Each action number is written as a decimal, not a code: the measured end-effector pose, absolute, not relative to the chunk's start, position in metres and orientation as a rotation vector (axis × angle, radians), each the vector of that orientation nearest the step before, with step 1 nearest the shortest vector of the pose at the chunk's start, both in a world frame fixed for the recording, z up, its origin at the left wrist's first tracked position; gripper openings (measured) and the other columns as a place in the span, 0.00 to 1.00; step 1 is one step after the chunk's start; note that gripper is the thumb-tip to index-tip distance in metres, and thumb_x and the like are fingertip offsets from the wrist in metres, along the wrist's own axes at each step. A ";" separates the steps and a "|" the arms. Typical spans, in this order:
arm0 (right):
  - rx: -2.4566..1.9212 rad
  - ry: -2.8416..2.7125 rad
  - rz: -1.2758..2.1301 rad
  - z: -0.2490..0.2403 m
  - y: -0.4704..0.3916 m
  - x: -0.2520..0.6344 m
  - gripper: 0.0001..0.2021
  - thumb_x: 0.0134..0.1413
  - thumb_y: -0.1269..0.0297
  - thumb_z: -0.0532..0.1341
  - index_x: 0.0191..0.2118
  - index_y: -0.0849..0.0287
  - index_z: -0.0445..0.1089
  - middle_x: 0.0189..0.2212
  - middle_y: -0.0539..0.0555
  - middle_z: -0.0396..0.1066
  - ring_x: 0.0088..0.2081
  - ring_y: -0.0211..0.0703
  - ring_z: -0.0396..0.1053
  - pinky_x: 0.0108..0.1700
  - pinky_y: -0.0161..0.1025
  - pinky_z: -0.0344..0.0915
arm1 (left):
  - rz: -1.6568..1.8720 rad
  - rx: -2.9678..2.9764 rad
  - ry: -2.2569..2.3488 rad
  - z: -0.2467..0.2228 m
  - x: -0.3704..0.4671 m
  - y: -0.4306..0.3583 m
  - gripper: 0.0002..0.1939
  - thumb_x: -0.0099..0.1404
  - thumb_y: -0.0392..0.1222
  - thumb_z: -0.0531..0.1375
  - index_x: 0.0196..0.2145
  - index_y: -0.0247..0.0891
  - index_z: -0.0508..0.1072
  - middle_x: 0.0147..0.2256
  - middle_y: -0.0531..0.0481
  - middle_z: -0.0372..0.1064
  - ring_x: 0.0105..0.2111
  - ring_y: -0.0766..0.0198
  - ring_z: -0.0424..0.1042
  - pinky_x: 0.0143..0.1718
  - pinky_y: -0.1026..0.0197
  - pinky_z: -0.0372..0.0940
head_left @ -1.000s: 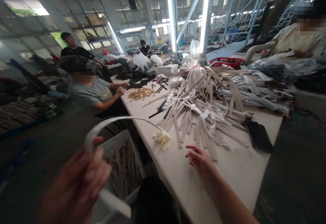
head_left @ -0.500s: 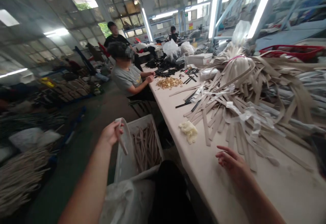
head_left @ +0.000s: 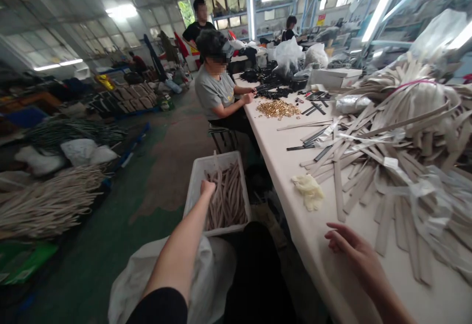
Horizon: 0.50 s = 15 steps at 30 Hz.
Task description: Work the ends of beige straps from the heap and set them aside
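Observation:
My left hand (head_left: 208,187) is down inside the white plastic bin (head_left: 191,176), on its left side. It is closed at a beige strap (head_left: 216,164) that rises toward the far rim; the fingertips are hidden. Many similar beige straps (head_left: 232,196) lie lengthwise in the bin. Over the near part of the table (head_left: 306,235), my right hand (head_left: 348,245) is open and holds nothing, fingers loosely bent. Flat beige strips (head_left: 387,225) spread out just beyond it, and a crumpled pale yellow glove-like piece (head_left: 309,192) lies ahead.
A co-worker in a grey shirt (head_left: 216,88) sits at the table's far left side, near a gold metal pile (head_left: 279,108) and black pieces (head_left: 265,80). A big strip bundle (head_left: 424,98) covers the right. Strap heaps (head_left: 55,196) lie on the left floor.
My left hand has moved forward and right, from beside the bin with a looped strap to inside it. My right hand stays over the table. The view has swung left.

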State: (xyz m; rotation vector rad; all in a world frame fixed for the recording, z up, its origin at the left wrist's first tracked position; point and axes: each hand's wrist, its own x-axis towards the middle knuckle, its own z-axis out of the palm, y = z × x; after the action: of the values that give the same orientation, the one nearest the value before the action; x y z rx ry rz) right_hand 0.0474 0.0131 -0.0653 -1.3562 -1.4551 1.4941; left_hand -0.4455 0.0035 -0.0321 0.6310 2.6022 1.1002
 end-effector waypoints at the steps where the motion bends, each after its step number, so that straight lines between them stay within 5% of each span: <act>1: -1.368 -1.459 1.481 -0.066 0.014 0.047 0.23 0.53 0.47 0.65 0.49 0.57 0.73 0.33 0.56 0.76 0.29 0.45 0.71 0.34 0.39 0.70 | 1.101 0.653 2.573 -0.041 -0.430 0.004 0.11 0.57 0.32 0.63 0.39 0.30 0.72 0.34 0.35 0.74 0.42 0.47 0.74 0.40 0.55 0.64; 9: -1.259 -1.313 1.485 -0.063 0.023 0.041 0.19 0.54 0.50 0.64 0.44 0.60 0.72 0.27 0.54 0.74 0.24 0.41 0.69 0.27 0.38 0.68 | 1.514 1.179 1.667 -0.057 -0.197 0.031 0.08 0.64 0.39 0.60 0.42 0.42 0.75 0.38 0.44 0.73 0.40 0.56 0.71 0.46 0.58 0.64; 15: -1.311 -1.116 1.283 -0.069 0.038 0.061 0.16 0.55 0.52 0.61 0.40 0.60 0.71 0.23 0.49 0.71 0.19 0.37 0.66 0.19 0.33 0.61 | 1.189 1.828 1.612 -0.041 -0.075 0.058 0.10 0.64 0.34 0.57 0.44 0.40 0.72 0.42 0.43 0.69 0.45 0.53 0.68 0.52 0.50 0.61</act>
State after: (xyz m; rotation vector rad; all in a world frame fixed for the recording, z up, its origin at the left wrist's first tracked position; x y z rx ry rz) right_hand 0.0614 0.0382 -0.0694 -1.3107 -1.1161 1.2826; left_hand -0.0754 0.0582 -0.0409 1.8280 1.6118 1.1887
